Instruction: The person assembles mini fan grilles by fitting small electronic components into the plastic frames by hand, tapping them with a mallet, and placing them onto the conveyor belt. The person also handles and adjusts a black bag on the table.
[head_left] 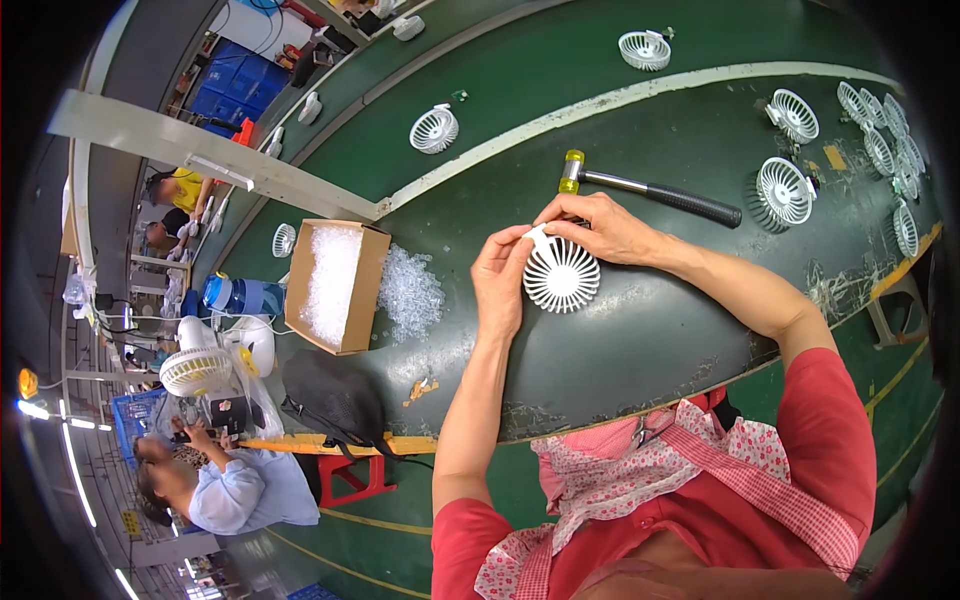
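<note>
A round white fan housing (562, 275) with radiating slats is held just above the dark green worktable (640, 330). My left hand (500, 275) pinches its upper left edge, near a short white neck. From above, my right hand (598, 228) closes its fingertips on the same neck. Whatever small part may lie between the fingertips is hidden. Just beyond my right hand lies a hammer (690, 200) with a black grip and a yellow head. Left of my left hand, small clear plastic pieces (410, 292) are heaped beside an open cardboard box (362, 290) filled with more of them.
More white fan housings (785, 190) rest on the table at right, several clustered by the edge. Others (433, 130) sit on the green conveyor belt (530, 80) behind a pale rail. A black bag (332, 395), blue bottle (243, 296) and white fan (197, 370) stand left, near another person (250, 490).
</note>
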